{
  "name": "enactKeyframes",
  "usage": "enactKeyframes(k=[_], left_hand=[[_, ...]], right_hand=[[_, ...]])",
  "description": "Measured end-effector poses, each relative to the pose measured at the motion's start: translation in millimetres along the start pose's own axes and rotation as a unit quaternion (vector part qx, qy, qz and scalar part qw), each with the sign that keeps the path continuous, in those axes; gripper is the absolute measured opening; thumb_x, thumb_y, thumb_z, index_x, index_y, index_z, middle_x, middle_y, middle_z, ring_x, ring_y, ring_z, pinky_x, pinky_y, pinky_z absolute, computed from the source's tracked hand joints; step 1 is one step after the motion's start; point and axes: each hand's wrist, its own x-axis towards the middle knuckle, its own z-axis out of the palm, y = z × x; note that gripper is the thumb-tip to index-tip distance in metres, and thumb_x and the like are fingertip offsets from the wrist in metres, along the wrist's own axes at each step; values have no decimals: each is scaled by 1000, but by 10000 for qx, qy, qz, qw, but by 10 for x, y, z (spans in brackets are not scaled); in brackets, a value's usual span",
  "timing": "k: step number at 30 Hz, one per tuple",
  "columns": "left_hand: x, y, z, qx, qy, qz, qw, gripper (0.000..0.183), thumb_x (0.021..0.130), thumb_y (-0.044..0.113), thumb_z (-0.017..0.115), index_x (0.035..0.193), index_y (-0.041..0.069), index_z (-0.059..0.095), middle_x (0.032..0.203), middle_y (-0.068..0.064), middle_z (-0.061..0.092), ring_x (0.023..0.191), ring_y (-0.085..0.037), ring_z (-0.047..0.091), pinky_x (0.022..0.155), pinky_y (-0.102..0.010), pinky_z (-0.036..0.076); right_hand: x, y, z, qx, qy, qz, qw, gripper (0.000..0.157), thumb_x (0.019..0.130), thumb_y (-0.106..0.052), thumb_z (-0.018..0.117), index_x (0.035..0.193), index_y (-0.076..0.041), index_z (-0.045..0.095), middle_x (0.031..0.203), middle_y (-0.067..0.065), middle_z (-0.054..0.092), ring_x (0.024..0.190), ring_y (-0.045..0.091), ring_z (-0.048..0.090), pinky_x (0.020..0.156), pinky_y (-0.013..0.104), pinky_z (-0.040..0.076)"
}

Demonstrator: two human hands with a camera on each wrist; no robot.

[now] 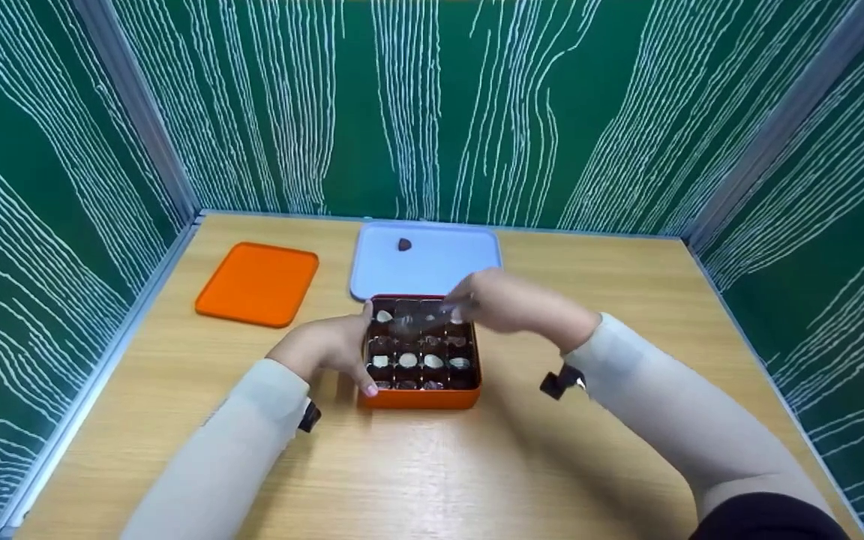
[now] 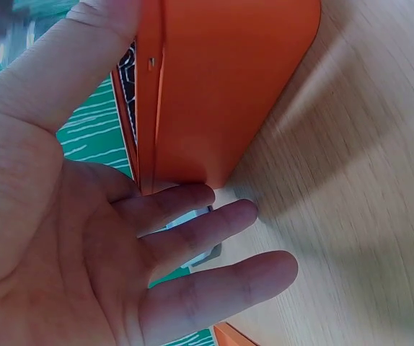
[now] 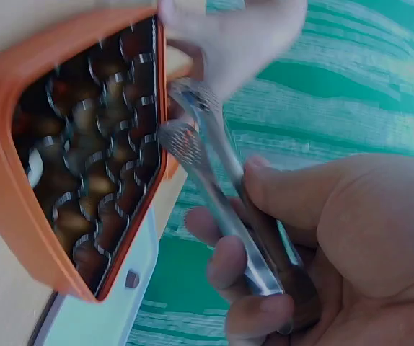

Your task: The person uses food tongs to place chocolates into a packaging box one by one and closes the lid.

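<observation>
An orange box [image 1: 421, 400] with a dark divided insert holds rows of dark and white chocolates [image 1: 408, 361]. My left hand [image 1: 334, 341] spans its left side, thumb at the near corner and index finger by the far one. In the left wrist view the other fingers [image 2: 218, 288] stretch out beside the orange wall. My right hand [image 1: 511, 301] grips metal tongs [image 3: 211, 191] with perforated tips, above the box's far right part. In the right wrist view the tips stand close to the box rim with nothing visible between them. The tongs look blurred in the head view.
Behind the box lies a light blue tray [image 1: 439, 262] with one dark brown chocolate [image 1: 404, 244] on it. An orange lid [image 1: 259, 283] rests to the left on the wooden table [image 1: 432, 472]. Green walls with white lines stand around the table.
</observation>
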Motion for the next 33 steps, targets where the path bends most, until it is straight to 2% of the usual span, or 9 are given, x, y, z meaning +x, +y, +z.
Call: enactKeyframes(k=[3,6,8,11,15,19,25,33], left_hand=[[2,-5,6,-36,15,-28,10000,170,70,35,111,180,7,-16,188,-24,22,173,-41,33,145,-57,23],[12,-5,8,-44,3,-40,10000,170,69,35,111,180,7,-15,188,-24,22,172,-41,33,145,-57,23],[15,-2,11,-52,-17,-93,9999,170,69,35,111,180,7,-14,188,-23,23,172,-41,34,145,-58,23],[14,-2,18,2,-6,-191,9998,170,68,36,111,181,8,-14,187,-23,26,171,-41,37,144,-58,26],[12,-1,14,95,71,-233,9997,171,68,40,111,181,8,-13,184,-24,35,167,-40,45,143,-58,31],[15,7,-6,62,97,-239,9996,173,66,39,112,181,9,-13,182,-25,38,165,-40,48,143,-58,30],[30,28,-11,143,89,-323,9993,171,66,42,111,181,9,-11,183,-25,35,165,-41,47,142,-59,33],[24,21,-26,186,86,-414,9989,173,65,44,111,182,10,-12,183,-24,36,165,-42,46,141,-59,34]], right_hand=[[236,179,-24,79,452,127,9989,28,110,-15,73,133,0,82,120,19,86,98,29,81,87,42,71],[523,401,-3,97,813,249,9963,21,108,-13,76,119,3,85,95,16,83,72,19,68,66,31,61],[718,531,11,49,879,494,9949,21,108,-12,76,115,5,84,88,13,80,69,14,62,64,28,56],[984,672,19,-126,801,890,9927,18,107,-12,75,106,5,81,80,6,70,70,15,57,66,30,54],[1275,755,9,-396,706,1350,9875,17,106,-11,70,91,-3,70,77,1,57,73,20,53,66,32,48],[1504,776,28,-99,902,1827,9790,15,110,-12,65,97,-6,71,87,4,61,80,22,57,68,32,49],[1723,830,152,12,965,1992,9752,18,113,-14,64,110,-2,78,97,8,67,86,24,60,75,36,52],[1866,852,237,252,899,2085,9736,24,115,-18,61,118,-3,79,104,10,73,89,23,64,77,33,55]])
